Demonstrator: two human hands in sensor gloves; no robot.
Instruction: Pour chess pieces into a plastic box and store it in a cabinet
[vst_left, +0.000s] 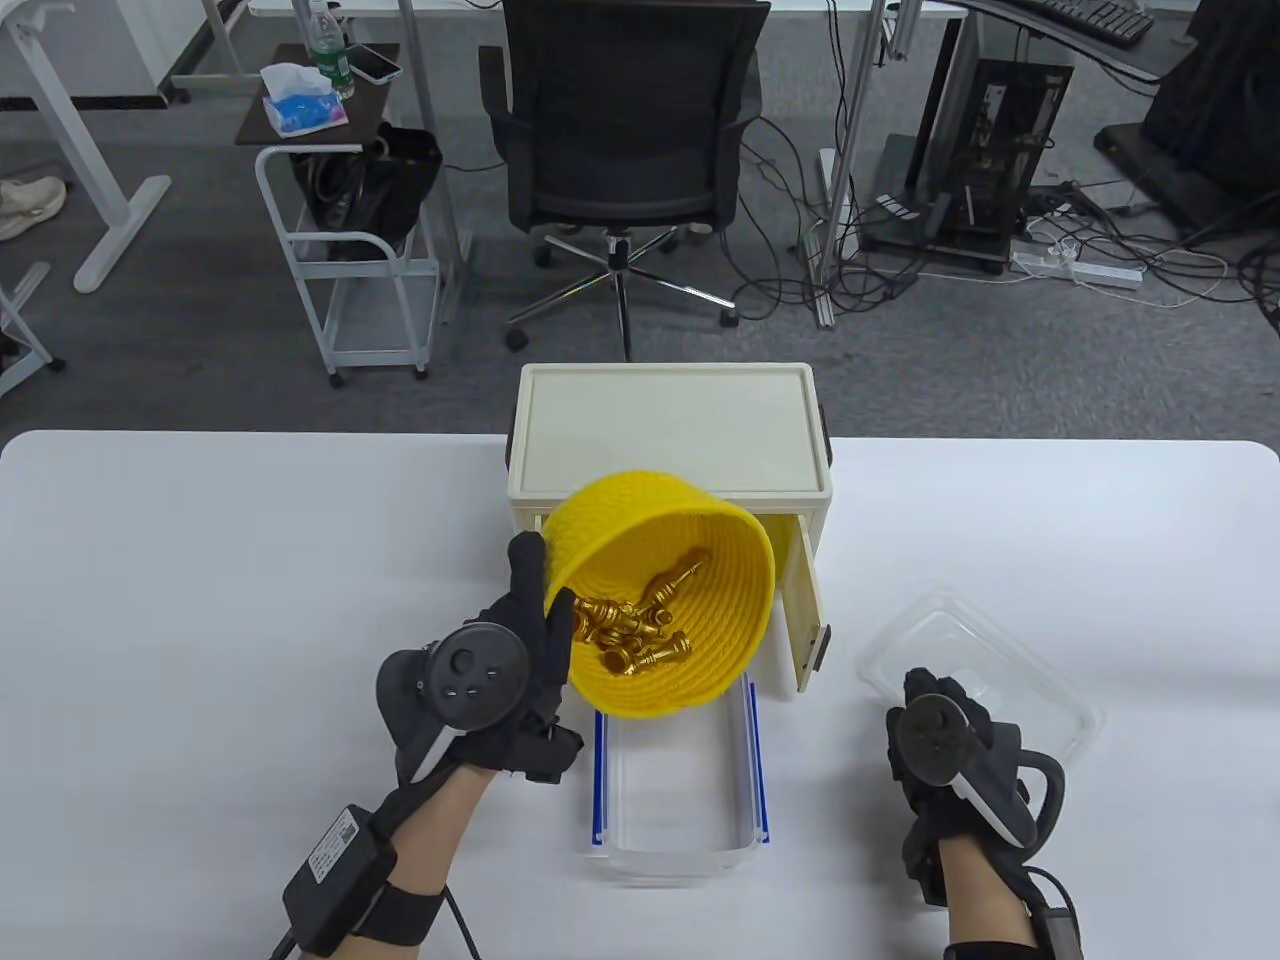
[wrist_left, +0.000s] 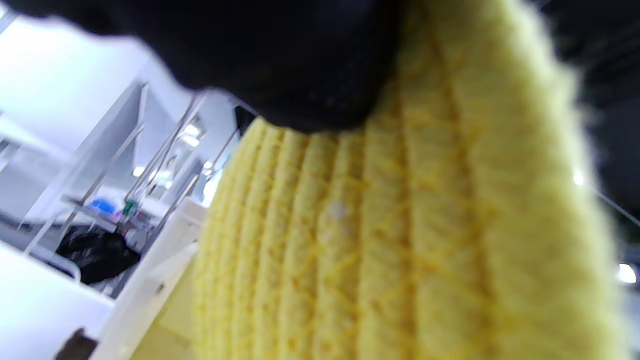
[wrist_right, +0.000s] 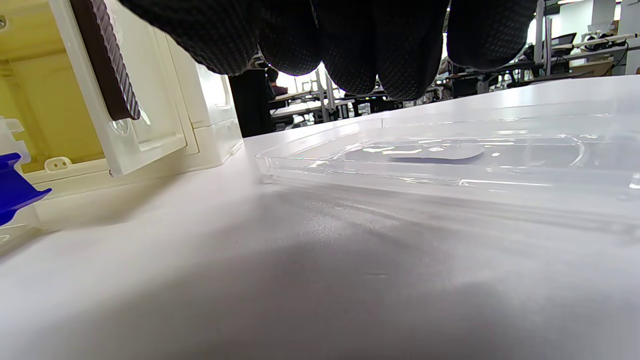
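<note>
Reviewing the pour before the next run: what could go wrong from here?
1. The yellow basket, tipped by the left hand, has a mouth wider than the plastic box; chess pieces may spill onto the table.
2. The right hand rests away from the box, which could shift under falling pieces.

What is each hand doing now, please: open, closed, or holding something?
Left hand: holds the tilted yellow basket by its side.
Right hand: holds nothing; open or closed cannot be told.
</note>
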